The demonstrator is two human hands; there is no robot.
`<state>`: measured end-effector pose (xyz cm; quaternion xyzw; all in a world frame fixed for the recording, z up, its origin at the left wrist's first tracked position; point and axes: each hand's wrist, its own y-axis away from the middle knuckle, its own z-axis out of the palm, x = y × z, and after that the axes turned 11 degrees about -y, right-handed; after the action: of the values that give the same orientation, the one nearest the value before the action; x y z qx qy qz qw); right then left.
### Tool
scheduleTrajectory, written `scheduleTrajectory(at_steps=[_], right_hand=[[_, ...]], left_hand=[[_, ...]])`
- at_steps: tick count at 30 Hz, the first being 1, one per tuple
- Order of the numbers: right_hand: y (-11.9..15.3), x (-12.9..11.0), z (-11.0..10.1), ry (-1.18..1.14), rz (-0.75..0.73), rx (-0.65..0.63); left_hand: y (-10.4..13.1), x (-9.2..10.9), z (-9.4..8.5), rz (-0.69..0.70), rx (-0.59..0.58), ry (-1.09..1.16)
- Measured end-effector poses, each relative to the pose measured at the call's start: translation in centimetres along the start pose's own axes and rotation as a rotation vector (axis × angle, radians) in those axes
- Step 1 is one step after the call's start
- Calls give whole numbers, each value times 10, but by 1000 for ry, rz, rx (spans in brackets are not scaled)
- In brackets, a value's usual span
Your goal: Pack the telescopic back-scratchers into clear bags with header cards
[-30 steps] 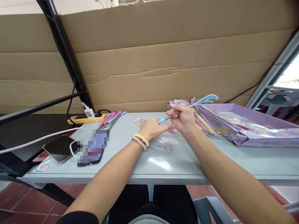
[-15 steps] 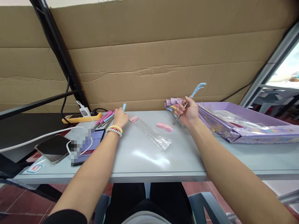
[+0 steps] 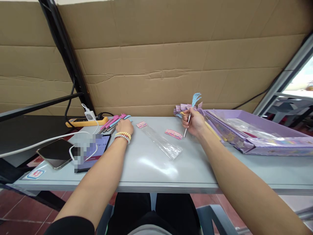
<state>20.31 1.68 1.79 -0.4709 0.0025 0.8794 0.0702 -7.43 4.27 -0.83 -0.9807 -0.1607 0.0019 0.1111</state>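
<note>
My right hand [image 3: 194, 121] is closed around the metal shaft of a back scratcher [image 3: 196, 98] with a light blue claw-shaped head, which stands nearly upright. On the left, my left hand [image 3: 124, 127] rests over a pile of pink and blue sticks [image 3: 110, 122] with metal shafts; its fingers are mostly hidden, so its grip cannot be made out. Between the hands lie a clear plastic sleeve [image 3: 160, 142] with a pink header and a small pink card [image 3: 173, 133]. Several packaged pieces with purple headers [image 3: 182, 107] lie behind my right hand.
A purple box [image 3: 246, 142] holding clear bags stands at the right of the table [image 3: 151, 173]. At the left are a phone [image 3: 55, 153], a lit tablet [image 3: 101, 147], white cables and a yellow power strip [image 3: 85, 122]. Cardboard [image 3: 156, 58] stands upright behind.
My right hand has turned the scratcher more upright and lowered it slightly. My left hand has settled lower on the pile, and the blue handle by it no longer sticks up.
</note>
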Motion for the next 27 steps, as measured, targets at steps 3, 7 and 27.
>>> scheduleTrajectory(at_steps=[3, 7, 27], right_hand=[[-1, 1, 0, 22, 26, -15], [-4, 5, 1, 52, -15, -1], [-13, 15, -12, 184, -73, -29]], left_hand=[[-2, -1, 3, -2, -2, -21], [-2, 2, 3, 20, 47, -62], [11, 25, 12, 104, -20, -45]])
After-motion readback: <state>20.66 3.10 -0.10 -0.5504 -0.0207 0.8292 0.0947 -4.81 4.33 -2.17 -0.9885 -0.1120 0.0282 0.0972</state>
